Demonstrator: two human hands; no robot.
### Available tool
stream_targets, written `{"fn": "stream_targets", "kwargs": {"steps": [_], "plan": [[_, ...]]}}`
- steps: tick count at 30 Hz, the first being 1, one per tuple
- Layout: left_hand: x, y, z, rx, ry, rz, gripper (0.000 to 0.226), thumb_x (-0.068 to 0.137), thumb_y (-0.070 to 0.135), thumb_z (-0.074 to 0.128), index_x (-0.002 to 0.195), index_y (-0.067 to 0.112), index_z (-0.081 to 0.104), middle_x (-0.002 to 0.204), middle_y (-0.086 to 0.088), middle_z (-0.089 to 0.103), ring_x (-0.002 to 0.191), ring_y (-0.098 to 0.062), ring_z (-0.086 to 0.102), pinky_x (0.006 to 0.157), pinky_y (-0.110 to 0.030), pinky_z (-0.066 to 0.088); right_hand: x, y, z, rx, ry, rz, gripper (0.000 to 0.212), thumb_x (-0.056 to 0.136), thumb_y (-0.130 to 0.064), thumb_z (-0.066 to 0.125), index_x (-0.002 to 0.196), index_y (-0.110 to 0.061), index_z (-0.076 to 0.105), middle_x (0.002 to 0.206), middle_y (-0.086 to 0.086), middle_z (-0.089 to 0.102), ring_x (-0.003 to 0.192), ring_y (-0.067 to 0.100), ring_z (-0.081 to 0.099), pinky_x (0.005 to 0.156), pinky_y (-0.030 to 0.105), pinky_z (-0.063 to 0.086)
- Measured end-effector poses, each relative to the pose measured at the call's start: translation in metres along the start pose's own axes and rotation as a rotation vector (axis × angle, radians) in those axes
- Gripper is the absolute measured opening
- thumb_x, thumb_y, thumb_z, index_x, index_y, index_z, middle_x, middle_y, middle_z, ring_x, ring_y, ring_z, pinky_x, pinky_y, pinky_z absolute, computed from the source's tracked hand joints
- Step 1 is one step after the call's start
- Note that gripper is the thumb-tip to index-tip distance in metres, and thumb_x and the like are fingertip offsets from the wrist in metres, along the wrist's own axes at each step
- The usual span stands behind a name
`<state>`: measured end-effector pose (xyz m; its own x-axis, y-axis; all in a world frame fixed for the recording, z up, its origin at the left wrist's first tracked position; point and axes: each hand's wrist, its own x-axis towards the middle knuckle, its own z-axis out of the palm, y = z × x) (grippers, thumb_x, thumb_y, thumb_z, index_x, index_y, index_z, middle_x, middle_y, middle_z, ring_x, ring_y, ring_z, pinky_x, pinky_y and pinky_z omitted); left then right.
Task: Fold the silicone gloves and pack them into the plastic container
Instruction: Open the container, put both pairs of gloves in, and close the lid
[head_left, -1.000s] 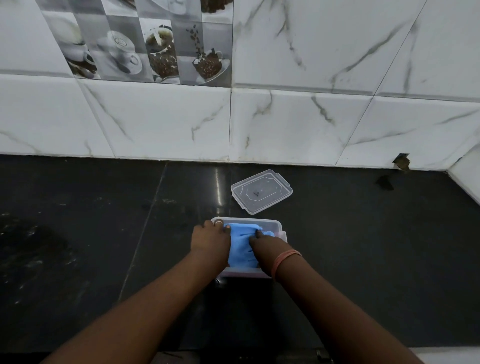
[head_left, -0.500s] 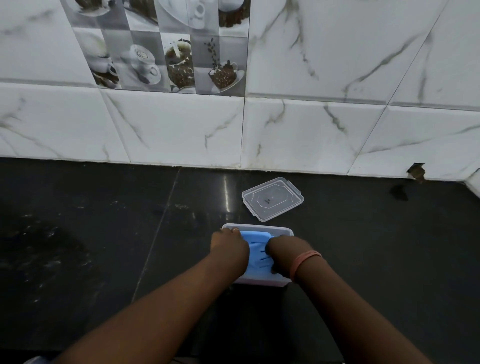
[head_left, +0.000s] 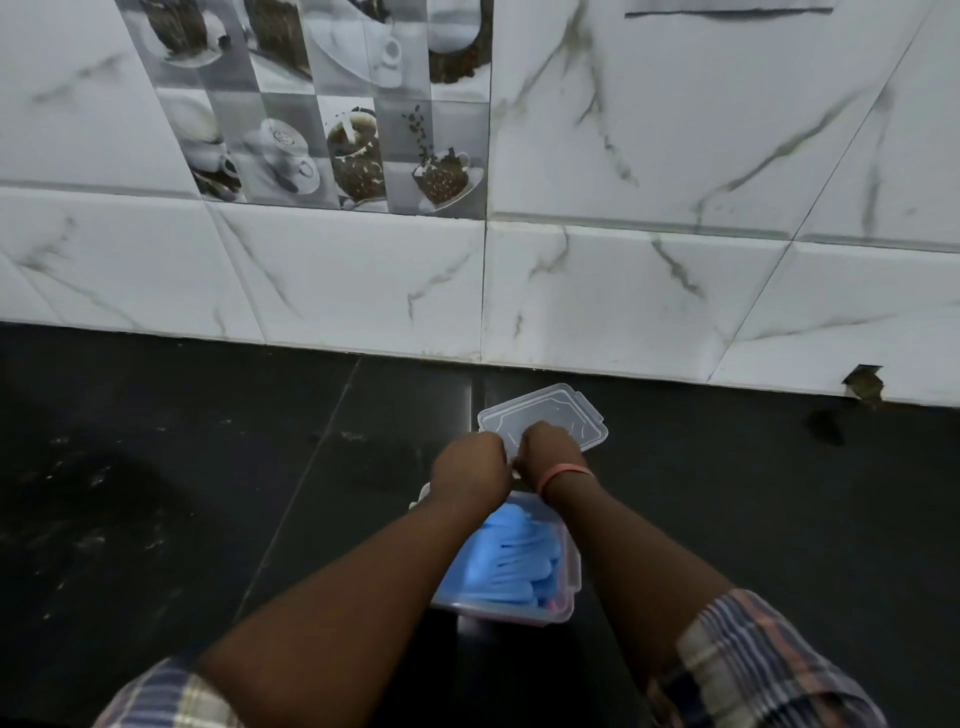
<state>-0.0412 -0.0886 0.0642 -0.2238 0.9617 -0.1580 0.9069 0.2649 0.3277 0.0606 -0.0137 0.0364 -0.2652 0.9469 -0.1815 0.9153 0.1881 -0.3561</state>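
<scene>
Now both hands, left (head_left: 467, 467) and right (head_left: 550, 452), curl their fingers on the near edge of the lid (head_left: 561, 410). Blue gloves (head_left: 511, 561) lie in the box (head_left: 571, 571) on the dark tabletop (head_left: 208, 493).

Both hands have left the gloves (head_left: 511, 564) and reached forward to the lid (head_left: 563, 415) — the left hand (head_left: 467, 467) and right hand (head_left: 548, 451) now curl at its near edge. The gloves lie uncovered in the container (head_left: 571, 582).
</scene>
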Motion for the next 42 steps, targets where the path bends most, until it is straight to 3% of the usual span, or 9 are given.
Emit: {"fn": "stream_targets", "kwargs": {"steps": [10, 15, 21, 25, 28, 32, 35, 38, 42], "plan": [[0.008, -0.031, 0.018, -0.417, 0.051, -0.640, 0.038, 0.096, 0.037, 0.052, 0.126, 0.022, 0.069, 0.137, -0.014, 0.062, 0.130, -0.037, 0.055, 0.111, -0.045, 0.043, 0.047, 0.016, 0.022, -0.082, -0.140, -0.115, 0.036, 0.084, -0.021, 0.072, 0.117, -0.009, 0.065, 0.117, 0.015, 0.069, 0.108, 0.033, 0.066, 0.095, 0.039, 0.054], [0.002, -0.054, 0.030, -0.497, -0.016, -0.687, 0.056, 0.104, 0.049, 0.049, 0.123, 0.002, 0.072, 0.133, -0.024, 0.067, 0.127, -0.040, 0.062, 0.106, -0.040, 0.049, 0.036, -0.003, -0.020, 0.029, 0.195, -0.216, 0.043, 0.082, -0.038, 0.060, 0.108, -0.005, 0.067, 0.113, 0.015, 0.061, 0.101, 0.033, 0.062, 0.088, 0.040, 0.055], [0.023, -0.032, 0.022, -0.549, -0.030, -0.638, 0.054, 0.104, 0.047, 0.054, 0.123, 0.001, 0.073, 0.130, -0.025, 0.069, 0.126, -0.039, 0.062, 0.105, -0.039, 0.048, 0.004, -0.003, -0.064, 0.754, 0.397, -0.081, 0.020, 0.088, -0.017, 0.060, 0.075, -0.005, 0.050, 0.075, 0.014, 0.055, 0.070, 0.031, 0.057, 0.061, 0.036, 0.048], [0.031, -0.014, 0.019, -0.726, -0.037, -0.655, 0.056, 0.104, 0.042, 0.057, 0.128, -0.008, 0.067, 0.137, -0.027, 0.065, 0.131, -0.039, 0.060, 0.111, -0.041, 0.045, -0.031, 0.014, -0.063, 1.497, 0.400, 0.088, 0.014, 0.093, -0.004, 0.061, 0.101, 0.002, 0.051, 0.096, 0.033, 0.063, 0.076, 0.037, 0.067, 0.059, 0.042, 0.062], [0.033, -0.008, 0.023, -1.061, 0.090, -0.717, 0.047, 0.105, 0.030, 0.057, 0.124, -0.011, 0.068, 0.132, -0.029, 0.067, 0.125, -0.041, 0.063, 0.108, -0.043, 0.049, -0.049, 0.033, -0.052, 1.687, 0.434, 0.243, 0.027, 0.094, -0.002, 0.059, 0.120, -0.002, 0.048, 0.102, 0.028, 0.066, 0.072, 0.035, 0.071, 0.056, 0.037, 0.062], [0.022, -0.011, 0.027, -1.493, 0.181, -0.743, 0.053, 0.110, 0.035, 0.042, 0.111, -0.008, 0.073, 0.115, -0.031, 0.073, 0.106, -0.045, 0.071, 0.100, -0.053, 0.056, -0.081, 0.053, -0.017, 1.542, 0.418, 0.402, 0.016, 0.098, -0.005, 0.053, 0.113, -0.005, 0.057, 0.087, 0.020, 0.069, 0.049, 0.028, 0.069, 0.049, 0.032, 0.059], [0.014, -0.014, 0.024, -1.492, 0.100, -0.638, 0.043, 0.103, 0.038, 0.056, 0.102, 0.000, 0.075, 0.104, -0.027, 0.077, 0.088, -0.037, 0.072, 0.091, -0.055, 0.059, -0.097, 0.065, -0.002, 1.298, 0.450, 0.456, 0.014, 0.098, -0.012, 0.052, 0.100, -0.009, 0.065, 0.079, 0.016, 0.073, 0.055, 0.031, 0.071, 0.049, 0.031, 0.058], [-0.010, -0.001, 0.035, -1.297, 0.091, -0.480, 0.026, 0.098, 0.021, 0.064, 0.121, 0.009, 0.069, 0.118, -0.022, 0.073, 0.102, -0.038, 0.071, 0.094, -0.056, 0.059, -0.103, 0.075, 0.004, 0.859, 0.505, 0.434, 0.019, 0.097, -0.023, 0.055, 0.098, -0.010, 0.070, 0.087, 0.008, 0.071, 0.076, 0.026, 0.070, 0.063, 0.033, 0.058], [-0.033, 0.005, 0.051, -1.179, 0.207, -0.416, 0.052, 0.100, 0.009, 0.053, 0.151, 0.016, 0.047, 0.144, -0.008, 0.059, 0.130, -0.029, 0.058, 0.114, -0.050, 0.045, -0.107, 0.083, 0.007, 0.398, 0.501, 0.366, 0.023, 0.098, -0.027, 0.053, 0.102, -0.009, 0.067, 0.104, 0.009, 0.061, 0.089, 0.026, 0.061, 0.079, 0.035, 0.051]]}}
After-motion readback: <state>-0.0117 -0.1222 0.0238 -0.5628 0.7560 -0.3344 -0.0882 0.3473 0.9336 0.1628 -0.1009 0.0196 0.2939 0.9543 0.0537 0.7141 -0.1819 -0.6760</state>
